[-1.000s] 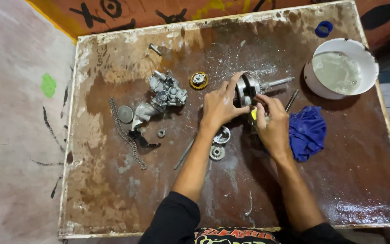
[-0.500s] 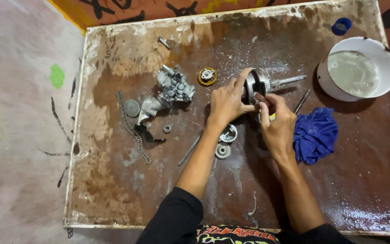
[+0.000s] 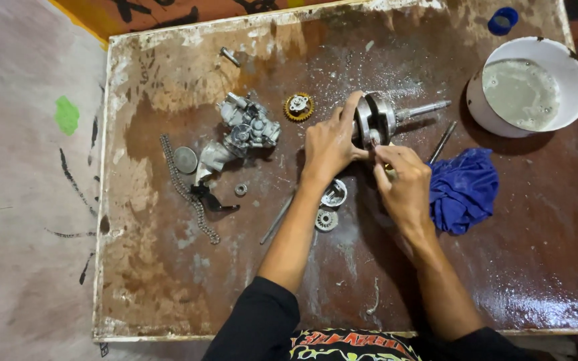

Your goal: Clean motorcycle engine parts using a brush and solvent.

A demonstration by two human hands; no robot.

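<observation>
A metal crankshaft (image 3: 384, 115) lies on the brown wet board (image 3: 168, 281), its shaft pointing right. My left hand (image 3: 330, 142) grips its round web from the left. My right hand (image 3: 406, 182) sits just below it, fingers pinched on a small yellowish tool whose tip presses between the webs; most of that tool is hidden.
A grey carburettor (image 3: 245, 130), a chain (image 3: 188, 190), a brass gear (image 3: 298, 106), small bearings (image 3: 333, 194) and a thin rod (image 3: 276, 218) lie left. A blue rag (image 3: 466, 189), a dark pin (image 3: 441, 142), a white bowl of cloudy liquid (image 3: 525, 87) and a blue cap (image 3: 502, 21) sit right.
The view has shifted a little, so the board sits further right in frame. Both hands stay on the crankshaft; the right hand has edged slightly closer to the webs.
</observation>
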